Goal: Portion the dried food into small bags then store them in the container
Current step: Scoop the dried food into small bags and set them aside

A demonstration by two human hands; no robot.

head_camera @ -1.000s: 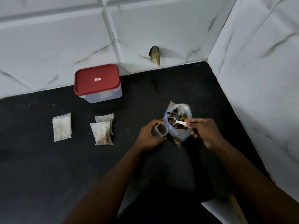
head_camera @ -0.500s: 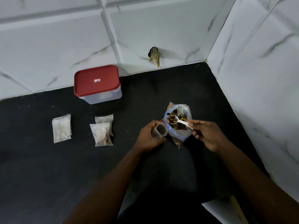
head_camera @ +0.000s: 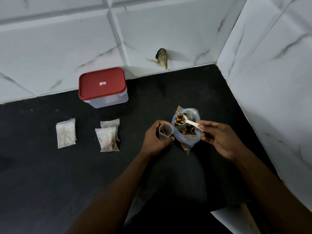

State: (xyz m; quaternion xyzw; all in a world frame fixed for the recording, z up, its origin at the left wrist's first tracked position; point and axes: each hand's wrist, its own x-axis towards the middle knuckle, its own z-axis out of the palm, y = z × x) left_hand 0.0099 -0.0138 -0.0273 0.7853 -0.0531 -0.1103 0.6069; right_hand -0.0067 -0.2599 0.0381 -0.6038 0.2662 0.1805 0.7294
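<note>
With 3 filled bags [head_camera: 108, 140] on the bench [head_camera: 50, 174] at 9 o'clock and the lidded container [head_camera: 103, 87] at 11 o'clock, the left hand [head_camera: 156, 137] grips a barely filled small bag [head_camera: 166, 130] while the right hand [head_camera: 217, 137] pinches a loaded spoon [head_camera: 181, 119] over the source bag [head_camera: 187, 132], so storing seems wholly left.

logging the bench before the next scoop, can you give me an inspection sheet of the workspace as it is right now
surface: black counter in a tiled corner
job's things: open bulk bag of dried food; container, red lid on; lone filled bag at left; front filled bag overlapping rear filled bag
clutter: white sheet at near right edge; brownish object on the back wall
grippers: left hand holds open small bag with some food inside; right hand pinches loaded spoon above the bulk bag
cables: nothing seen
surroundings: white marbled wall tiles behind and at right
</note>
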